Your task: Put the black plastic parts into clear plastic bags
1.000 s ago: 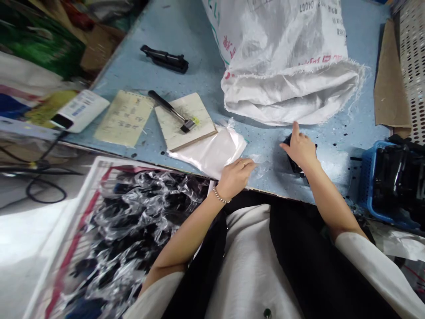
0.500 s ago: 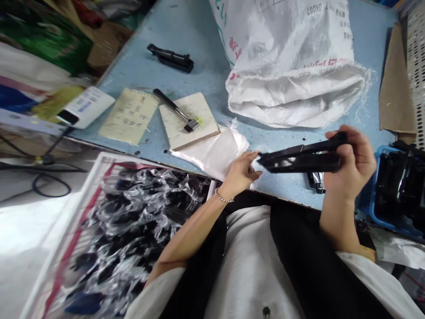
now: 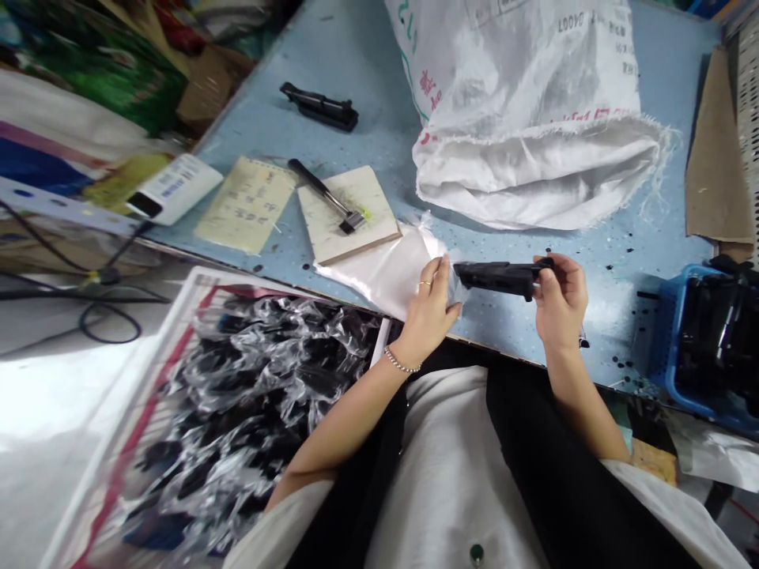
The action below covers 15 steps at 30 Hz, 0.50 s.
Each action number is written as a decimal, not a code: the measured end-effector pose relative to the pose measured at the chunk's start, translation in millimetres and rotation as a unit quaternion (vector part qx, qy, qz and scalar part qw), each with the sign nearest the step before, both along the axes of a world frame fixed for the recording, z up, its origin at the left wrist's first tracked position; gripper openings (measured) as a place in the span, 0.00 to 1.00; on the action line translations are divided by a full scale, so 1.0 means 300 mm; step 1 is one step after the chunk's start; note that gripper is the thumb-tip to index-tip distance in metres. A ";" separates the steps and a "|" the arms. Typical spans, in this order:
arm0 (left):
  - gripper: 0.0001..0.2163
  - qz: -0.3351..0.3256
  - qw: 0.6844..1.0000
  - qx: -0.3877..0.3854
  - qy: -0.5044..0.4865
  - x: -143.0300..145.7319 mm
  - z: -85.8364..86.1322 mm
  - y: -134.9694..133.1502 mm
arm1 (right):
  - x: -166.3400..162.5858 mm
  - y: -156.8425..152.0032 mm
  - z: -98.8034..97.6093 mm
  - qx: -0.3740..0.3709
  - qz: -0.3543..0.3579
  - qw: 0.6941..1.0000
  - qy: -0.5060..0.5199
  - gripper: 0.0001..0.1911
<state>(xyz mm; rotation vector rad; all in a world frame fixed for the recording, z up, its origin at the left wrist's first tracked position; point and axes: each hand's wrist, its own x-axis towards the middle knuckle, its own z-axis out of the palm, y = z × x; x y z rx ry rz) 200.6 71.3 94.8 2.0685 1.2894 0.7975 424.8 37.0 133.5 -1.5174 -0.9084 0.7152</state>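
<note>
My right hand [image 3: 560, 304] grips the right end of a long black plastic part [image 3: 496, 276] and holds it level just above the blue table [image 3: 356, 55]. Its left end points into the mouth of a clear plastic bag [image 3: 455, 280]. My left hand [image 3: 430, 308] pinches that bag at its opening, on top of a stack of clear bags [image 3: 385, 269] lying at the table's near edge.
A big white woven sack [image 3: 534, 118] lies open at the back. A blue basket of black parts [image 3: 708, 340] stands at the right. A board with a brush [image 3: 347, 209], a notepad [image 3: 246, 204] and another black part [image 3: 320, 107] lie at the left. A bin of bagged parts [image 3: 237, 411] sits below.
My right hand picked a black part off the table, lifted it, then brought it down and left to the bag's mouth. My left hand stayed on the bags.
</note>
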 end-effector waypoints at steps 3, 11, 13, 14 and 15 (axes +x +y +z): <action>0.38 0.021 0.999 0.028 0.013 0.030 0.005 -0.015 | -0.017 0.001 -0.013 0.014 -0.016 0.998 0.052 0.19; 0.38 -0.113 0.993 0.022 -0.037 0.086 0.125 -0.098 | -0.126 -0.075 -0.048 0.096 0.100 0.986 -0.090 0.16; 0.35 -0.128 0.990 0.011 -0.052 0.035 0.163 -0.108 | -0.117 -0.080 -0.022 0.124 0.194 0.962 -0.149 0.15; 0.32 -0.116 0.992 0.008 -0.052 0.002 0.181 -0.113 | -0.115 -0.079 -0.005 0.136 0.247 0.945 -0.164 0.16; 0.30 -0.097 0.994 0.008 -0.044 -0.035 0.199 -0.119 | -0.120 -0.077 0.013 0.153 0.295 0.927 -0.172 0.18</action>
